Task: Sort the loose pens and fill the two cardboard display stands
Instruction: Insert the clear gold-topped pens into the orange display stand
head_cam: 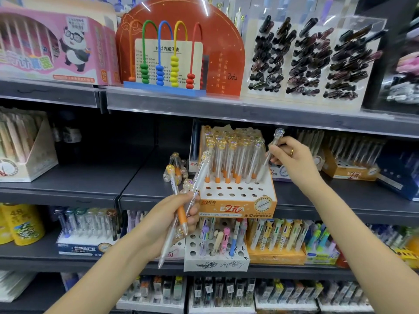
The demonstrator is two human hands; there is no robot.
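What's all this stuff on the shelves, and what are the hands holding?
orange display stand: one, middle shelf, back rows filled with clear pens, front holes empty
loose pens: a small pile, clear with orange grips, left of the stand
bead abacus: one, four coloured arches, top shelf
pink panda box: one, top left
white stand: one, lower shelf, few multicolour pens
left hand: grips several pens
right hand: pinches one clear pen over the stand
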